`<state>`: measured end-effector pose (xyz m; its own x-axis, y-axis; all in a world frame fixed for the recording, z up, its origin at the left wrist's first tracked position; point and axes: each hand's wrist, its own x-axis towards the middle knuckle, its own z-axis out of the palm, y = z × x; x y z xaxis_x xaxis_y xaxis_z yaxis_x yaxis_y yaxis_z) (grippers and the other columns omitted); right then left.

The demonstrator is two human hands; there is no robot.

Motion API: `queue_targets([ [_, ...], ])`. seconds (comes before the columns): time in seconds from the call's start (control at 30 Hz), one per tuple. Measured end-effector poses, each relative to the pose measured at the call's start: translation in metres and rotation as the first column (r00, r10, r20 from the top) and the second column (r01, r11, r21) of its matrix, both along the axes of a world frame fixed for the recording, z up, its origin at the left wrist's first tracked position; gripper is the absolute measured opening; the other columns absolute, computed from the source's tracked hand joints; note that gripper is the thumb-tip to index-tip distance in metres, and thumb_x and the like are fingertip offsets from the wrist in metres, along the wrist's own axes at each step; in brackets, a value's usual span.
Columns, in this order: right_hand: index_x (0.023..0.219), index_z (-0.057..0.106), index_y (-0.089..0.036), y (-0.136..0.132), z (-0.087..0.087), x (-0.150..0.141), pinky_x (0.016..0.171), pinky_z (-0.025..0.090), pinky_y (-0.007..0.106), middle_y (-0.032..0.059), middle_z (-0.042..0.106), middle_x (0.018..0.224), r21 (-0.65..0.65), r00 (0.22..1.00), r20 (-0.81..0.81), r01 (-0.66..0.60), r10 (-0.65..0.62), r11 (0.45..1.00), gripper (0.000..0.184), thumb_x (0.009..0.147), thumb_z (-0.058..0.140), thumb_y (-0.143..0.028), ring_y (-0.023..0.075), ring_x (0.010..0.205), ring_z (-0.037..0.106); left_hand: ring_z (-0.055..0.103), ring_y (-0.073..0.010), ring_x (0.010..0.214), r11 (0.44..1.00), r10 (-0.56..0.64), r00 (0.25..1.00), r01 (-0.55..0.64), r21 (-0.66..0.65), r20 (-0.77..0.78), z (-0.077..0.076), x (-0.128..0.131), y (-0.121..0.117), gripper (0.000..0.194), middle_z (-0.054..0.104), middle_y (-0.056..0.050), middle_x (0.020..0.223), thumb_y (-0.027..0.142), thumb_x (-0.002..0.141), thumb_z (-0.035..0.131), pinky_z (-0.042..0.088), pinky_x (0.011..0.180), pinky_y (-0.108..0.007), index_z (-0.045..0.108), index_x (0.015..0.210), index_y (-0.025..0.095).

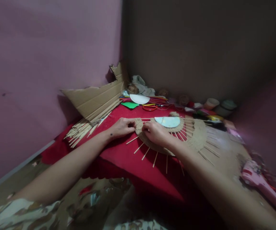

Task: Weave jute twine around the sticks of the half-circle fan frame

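Nearby, patterned sleeve [22, 212]: it lay at the lower left, around the left forearm.
Pink tool [257, 179]: it rested at the right, well apart from the hands.
Left hand [122, 127]: thumb and fingers met in a narrow pinch on the left end of the half-round piece [196, 139].
Right hand [155, 132]: its fingers were curled in, touching the inner edge of the same end; whether they gripped a strand, I could not tell.
Half-round work: it lay flat on the red cloth [122, 156], long axis left to right, straight side away from the person, curve and near sticks pointing toward them.
Pale blue half-disc [168, 121]: it sat at the middle of the straight side.
Loose sticks [77, 131]: they lay bunched at the left, beside leaning cardboard [96, 100].
Red-handled scissors [149, 108]: they lay beyond the work.
Twine ball [132, 88]: it sat farther back.
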<state>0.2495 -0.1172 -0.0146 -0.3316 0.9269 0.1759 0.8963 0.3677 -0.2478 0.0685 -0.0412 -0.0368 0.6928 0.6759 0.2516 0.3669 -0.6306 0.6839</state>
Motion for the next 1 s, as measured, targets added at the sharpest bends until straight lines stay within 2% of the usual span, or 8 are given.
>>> queue_targets([
  [0.17,0.084,0.070,-0.017,-0.004,0.004,0.005,0.073,0.041,0.028,0.0079,0.070,0.088,-0.057,0.999,0.034,-0.028,0.030,0.998,0.022,0.081,0.049,-0.010,0.0188,0.081,0.060,0.051,-0.0110,0.063,1.000,-0.022,1.000,0.022,-0.006,-0.007,0.003,0.001,-0.005,0.010,0.058,0.002,0.064,0.020,0.071,0.053,0.038,0.060,-0.020,0.061,0.070,0.014],
  [0.43,0.085,0.070,-0.015,-0.006,-0.004,0.012,0.075,0.044,0.027,0.0058,0.071,0.086,-0.080,0.977,-0.213,0.009,-0.026,0.997,0.023,0.077,0.052,-0.003,0.0156,0.079,0.061,0.050,-0.0101,0.062,0.999,-0.020,1.000,0.020,0.039,-0.020,-0.003,-0.002,-0.002,0.009,0.057,0.002,0.065,0.020,0.071,0.052,0.038,0.061,-0.021,0.059,0.070,0.014],
  [0.7,0.087,0.070,-0.016,-0.009,-0.008,0.021,0.077,0.045,0.028,0.0042,0.070,0.086,-0.129,0.934,-0.351,0.015,-0.060,0.992,0.021,0.077,0.055,-0.005,0.0152,0.081,0.062,0.046,-0.0092,0.059,0.999,-0.034,0.999,0.034,0.033,0.004,0.000,-0.001,-0.004,0.009,0.053,0.003,0.061,0.020,0.070,0.051,0.035,0.057,-0.020,0.057,0.067,0.014],
  [0.87,0.087,0.070,-0.016,-0.009,-0.013,0.023,0.077,0.047,0.028,0.0055,0.070,0.087,-0.153,0.898,-0.431,0.024,-0.089,0.988,0.018,0.079,0.056,-0.008,0.0152,0.080,0.063,0.044,-0.0093,0.056,0.998,0.025,1.000,-0.024,0.055,-0.018,0.003,0.000,-0.007,0.013,0.050,0.003,0.058,0.021,0.072,0.048,0.033,0.054,-0.020,0.058,0.067,0.014],
  [1.0,0.101,0.069,-0.014,-0.008,-0.017,0.022,0.078,0.047,0.028,0.0081,0.071,0.094,-0.138,0.888,-0.449,0.047,-0.104,0.989,0.024,0.081,0.055,-0.011,0.0157,0.084,0.063,0.043,-0.0094,0.055,0.994,0.081,0.997,-0.081,0.069,0.001,0.003,0.001,-0.008,0.014,0.050,0.004,0.056,0.024,0.073,0.048,0.033,0.054,-0.021,0.056,0.066,0.015],
])
